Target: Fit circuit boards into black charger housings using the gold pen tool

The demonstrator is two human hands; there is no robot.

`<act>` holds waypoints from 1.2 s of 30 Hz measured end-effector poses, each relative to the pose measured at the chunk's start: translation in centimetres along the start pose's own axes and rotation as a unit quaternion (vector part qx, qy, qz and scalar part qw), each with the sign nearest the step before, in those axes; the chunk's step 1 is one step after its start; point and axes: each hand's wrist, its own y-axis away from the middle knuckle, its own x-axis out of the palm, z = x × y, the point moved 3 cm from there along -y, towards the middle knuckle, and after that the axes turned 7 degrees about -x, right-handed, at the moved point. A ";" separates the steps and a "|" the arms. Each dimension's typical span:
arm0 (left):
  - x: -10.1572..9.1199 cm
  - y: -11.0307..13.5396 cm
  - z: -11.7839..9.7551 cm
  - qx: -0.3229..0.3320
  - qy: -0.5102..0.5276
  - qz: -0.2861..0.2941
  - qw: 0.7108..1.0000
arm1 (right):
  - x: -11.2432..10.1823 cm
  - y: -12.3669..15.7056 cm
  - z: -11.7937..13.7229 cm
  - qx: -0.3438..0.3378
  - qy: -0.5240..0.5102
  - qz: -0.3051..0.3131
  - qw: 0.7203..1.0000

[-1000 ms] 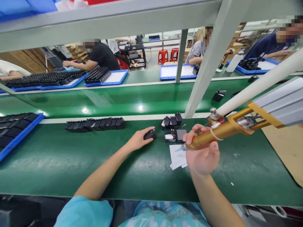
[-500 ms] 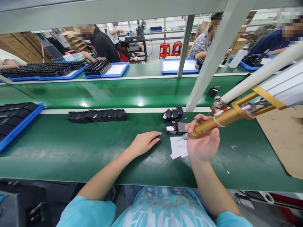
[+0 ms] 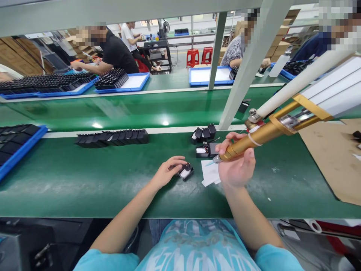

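Note:
My left hand (image 3: 168,171) rests on the green bench, its fingertips pinching a small black part with a white inside (image 3: 185,171). My right hand (image 3: 237,165) is wrapped round a gold dispenser tool (image 3: 255,138); the tool's thin tip points left and down over white paper sheets (image 3: 210,174). Just beyond the tip lies an open black part with a white inside (image 3: 205,150). A small cluster of black parts (image 3: 203,133) stands behind it.
A row of black parts (image 3: 111,137) lies at the bench's far edge, and a blue tray of parts (image 3: 17,145) sits at far left. A grey slanted post (image 3: 242,71) rises ahead. Brown cardboard (image 3: 332,158) covers the right. Other people work at blue trays across the conveyor.
My left hand drew the small black part toward me and to the right, and turned it so its white inside shows. My right hand with the gold tool shifted slightly left and up.

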 end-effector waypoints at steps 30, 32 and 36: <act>2.8 3.0 -5.3 0.063 -0.226 -0.116 0.965 | 1.6 1.0 0.1 0.037 -0.059 0.043 0.997; 2.9 3.0 -5.2 0.055 -0.223 -0.116 0.966 | 1.6 1.0 0.1 0.035 -0.050 0.048 0.997; 3.0 3.0 -5.0 0.042 -0.217 -0.122 0.968 | 1.6 1.0 0.1 0.035 -0.048 0.061 0.996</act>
